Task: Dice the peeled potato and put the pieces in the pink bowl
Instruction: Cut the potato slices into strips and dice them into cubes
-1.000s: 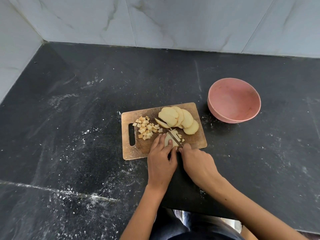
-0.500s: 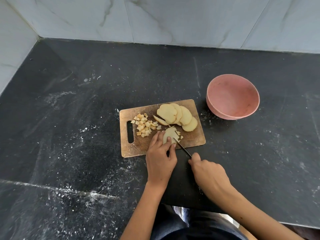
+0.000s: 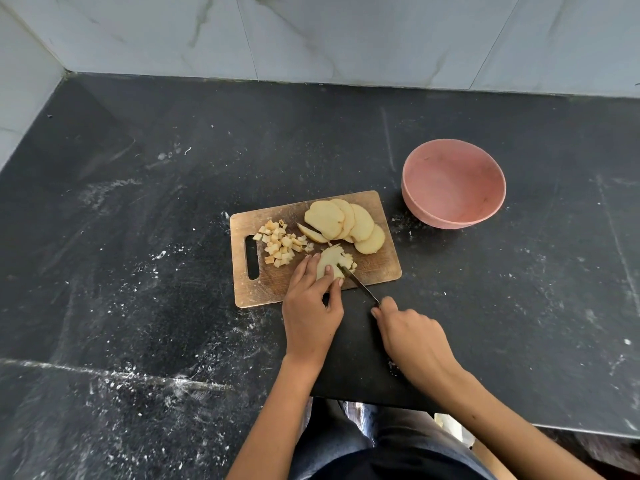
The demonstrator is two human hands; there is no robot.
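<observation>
Left fingers [image 3: 331, 271] extended, fingertips pressing down on slice [image 3: 329, 261] near front edge of board [image 3: 377, 268]; left hand [image 3: 311, 306] palm down, wrist and forearm running back toward body. Right hand [image 3: 412, 337] curled round knife [image 3: 360, 287] handle, off board over counter [image 3: 138, 271]; blade angled up-left, tip in slice. Right forearm comes in from lower right. Cut bits just right of blade. Dice [image 3: 278, 245] heaped near handle slot. Slices [image 3: 346, 223] fanned at far right corner. Bowl [image 3: 453, 183] right of board, no pieces inside.
</observation>
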